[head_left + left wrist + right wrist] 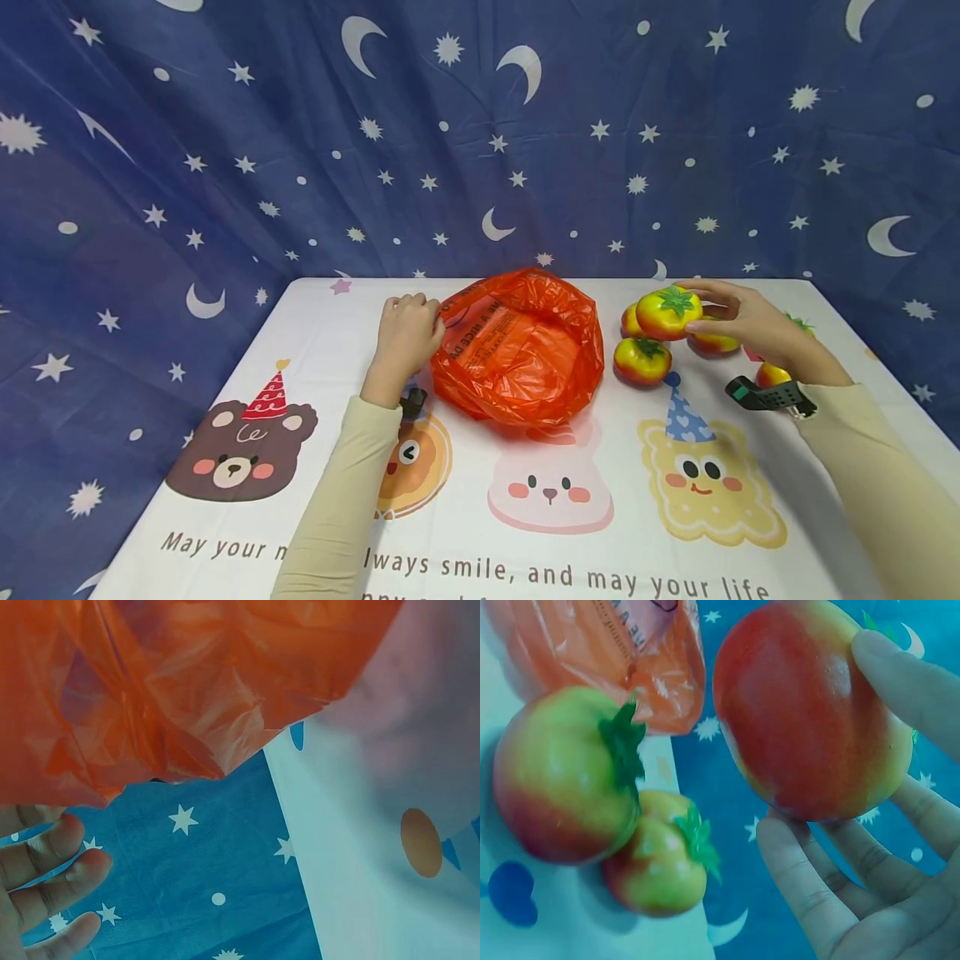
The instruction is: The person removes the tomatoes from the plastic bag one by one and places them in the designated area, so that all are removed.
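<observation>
A red-orange plastic bag (517, 400) stands with its mouth spread wide in the middle of the table. My left hand (408, 333) pinches its left rim; in the left wrist view the bag film (195, 690) covers the thumb, while several fingers (75, 874) show loosely curled. To the bag's right, my right hand (750, 321) holds a red-and-yellow tomato (667, 312) with a green leafy top, raised above other tomatoes. In the right wrist view, thumb and fingertips span this tomato (810, 712). One tomato (642, 362) lies just below it, another (712, 340) under the hand.
Another tomato (630, 321) is partly hidden behind the held one. Near the right wrist strap (768, 394) lies a further tomato (771, 376), mostly covered by the arm. The white tablecloth (457, 508) has printed cartoon figures; a blue starry curtain (420, 108) hangs behind.
</observation>
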{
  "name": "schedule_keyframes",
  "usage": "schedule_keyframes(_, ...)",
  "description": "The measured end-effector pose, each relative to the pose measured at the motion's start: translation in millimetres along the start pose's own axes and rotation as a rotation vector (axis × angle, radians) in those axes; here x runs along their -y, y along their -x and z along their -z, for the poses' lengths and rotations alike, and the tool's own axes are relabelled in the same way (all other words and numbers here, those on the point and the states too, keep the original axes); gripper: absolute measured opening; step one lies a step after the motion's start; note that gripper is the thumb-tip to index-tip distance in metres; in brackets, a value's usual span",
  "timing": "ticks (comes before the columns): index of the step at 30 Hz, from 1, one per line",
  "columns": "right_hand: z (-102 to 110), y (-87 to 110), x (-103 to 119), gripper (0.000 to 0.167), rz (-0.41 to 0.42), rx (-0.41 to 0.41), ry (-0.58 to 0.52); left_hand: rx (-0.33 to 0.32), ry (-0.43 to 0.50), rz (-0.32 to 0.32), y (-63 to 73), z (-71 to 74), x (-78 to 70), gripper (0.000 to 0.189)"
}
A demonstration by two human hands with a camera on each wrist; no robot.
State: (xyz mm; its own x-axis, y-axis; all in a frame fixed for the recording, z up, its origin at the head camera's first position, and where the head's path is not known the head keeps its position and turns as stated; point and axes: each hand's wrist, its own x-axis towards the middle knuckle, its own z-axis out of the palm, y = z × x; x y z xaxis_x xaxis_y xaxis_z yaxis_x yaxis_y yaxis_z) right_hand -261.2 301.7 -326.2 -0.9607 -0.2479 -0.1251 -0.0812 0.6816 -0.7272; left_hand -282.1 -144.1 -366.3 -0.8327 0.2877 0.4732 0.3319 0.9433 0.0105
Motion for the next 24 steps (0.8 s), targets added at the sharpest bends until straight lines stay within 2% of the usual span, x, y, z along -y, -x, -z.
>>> schedule_keyframes(9,2,11.5,-27,0.064,-0.007,-0.050,-0.020,-0.008,-0.002,-0.006,0.6,-0.5,0.8,0.015)
schedule_keyframes(17,-1,25.2,-48,0.063,0.010,-0.072,-0.071,0.021,-0.003,0.009,-0.3,-1.1,1.2,0.016)
schedule_keyframes(24,-4,35.4,-64,0.064,-0.032,-0.115,-0.072,0.018,0.005,0.005,-0.3,-0.3,0.3,0.016)
